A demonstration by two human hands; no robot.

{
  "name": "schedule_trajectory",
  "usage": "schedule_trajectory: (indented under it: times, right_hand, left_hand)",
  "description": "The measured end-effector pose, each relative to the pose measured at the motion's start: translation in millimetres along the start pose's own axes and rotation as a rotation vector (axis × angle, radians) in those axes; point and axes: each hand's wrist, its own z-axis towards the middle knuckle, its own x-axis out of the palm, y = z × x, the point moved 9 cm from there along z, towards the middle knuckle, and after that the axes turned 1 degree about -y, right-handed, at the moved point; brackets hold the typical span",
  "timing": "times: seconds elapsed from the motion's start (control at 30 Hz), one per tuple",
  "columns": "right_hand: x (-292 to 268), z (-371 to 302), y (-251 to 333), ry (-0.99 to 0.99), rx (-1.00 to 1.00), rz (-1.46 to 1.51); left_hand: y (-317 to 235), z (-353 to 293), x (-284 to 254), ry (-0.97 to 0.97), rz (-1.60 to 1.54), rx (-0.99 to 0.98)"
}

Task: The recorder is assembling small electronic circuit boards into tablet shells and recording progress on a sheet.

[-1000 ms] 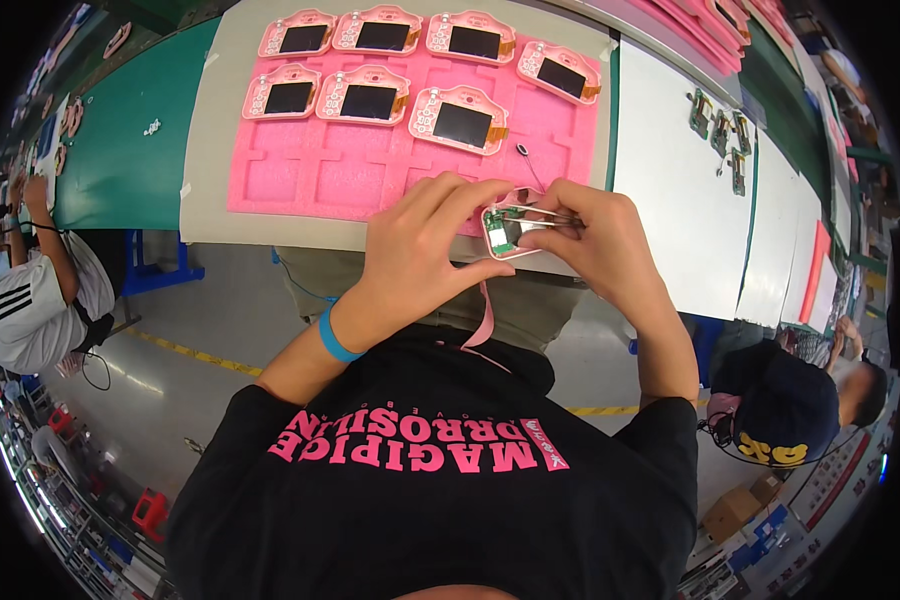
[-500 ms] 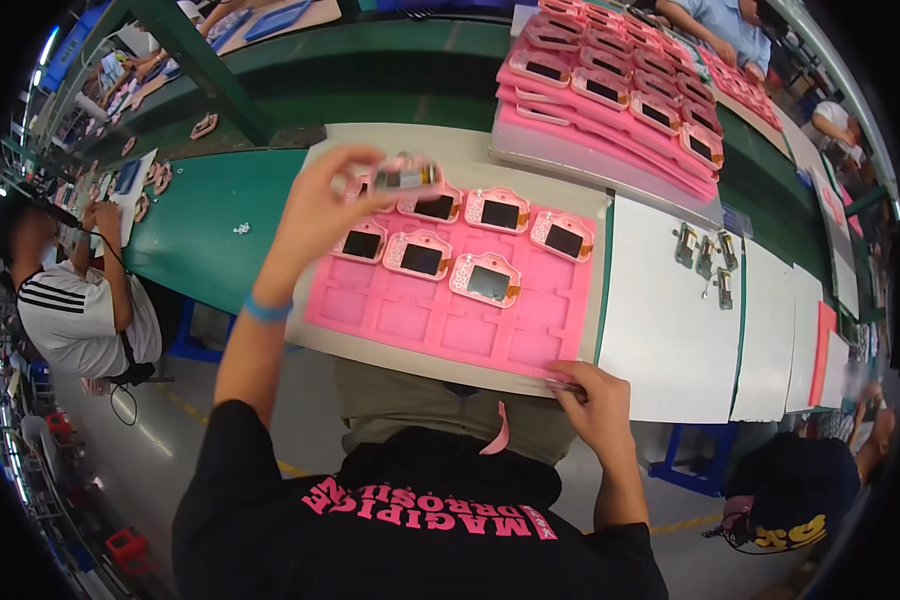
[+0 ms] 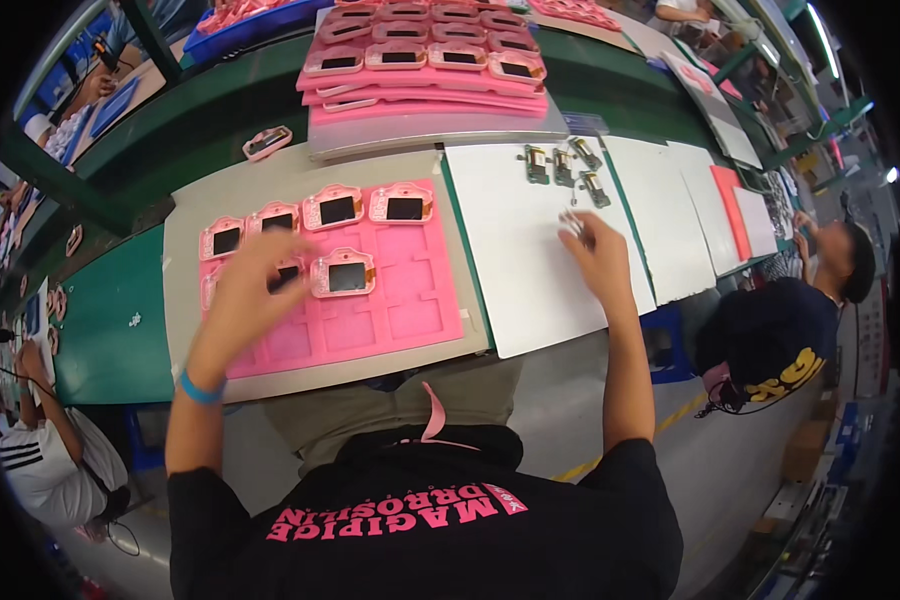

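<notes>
My left hand, slightly blurred and with a blue band at the wrist, hovers over a pink foam tray. Its fingers are apart and nothing shows in them; it hides part of the front row. Pink handheld casings with dark screens fill the far row, one such casing sitting in the row nearer me. My right hand is above a white sheet, fingers pinched on a thin, pale, blurred tool. Beyond it lie several small green circuit boards. A lone pink casing rests behind the tray.
A stack of pink trays filled with casings stands on a grey box at the back. Green mat covers the table at left, with a small white scrap. People sit at both sides; one in a dark shirt is at right.
My view has turned right. The casing my left hand held has left it, and one now lies behind the tray. My right hand has moved from the tray's near corner to over the white sheet.
</notes>
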Motion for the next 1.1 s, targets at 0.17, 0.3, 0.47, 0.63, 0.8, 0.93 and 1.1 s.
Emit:
schedule_trajectory:
  times: [0.17, 0.3, 0.47, 0.63, 0.8, 0.93, 1.1]
  right_hand:
    - [17, 62, 20, 0.028, -0.011, -0.276]
    - [34, 83, 12, 0.065, 0.038, -0.381]
    - [37, 87, 13, 0.026, -0.01, -0.301]
    - [37, 60, 6, 0.054, -0.074, -0.124]
    - [40, -45, 78, 0.147, -0.062, 0.365]
    - [55, -125, 112, 0.16, -0.169, 0.477]
    - [72, -164, 139, 0.131, -0.423, 0.529]
  left_hand:
    - [-35, -29, 44, -0.102, 0.317, 0.179]
    - [-21, -35, 63, -0.094, 0.346, 0.172]
    - [-21, -49, 64, -0.113, 0.254, 0.122]
    - [-73, -68, 45, -0.25, -0.087, 0.206]
    - [-62, -84, 153, 0.382, -1.084, -0.424]
    - [-68, -67, 187, 0.126, -1.486, -0.499]
    - [-47, -75, 178, 0.009, -1.363, -0.537]
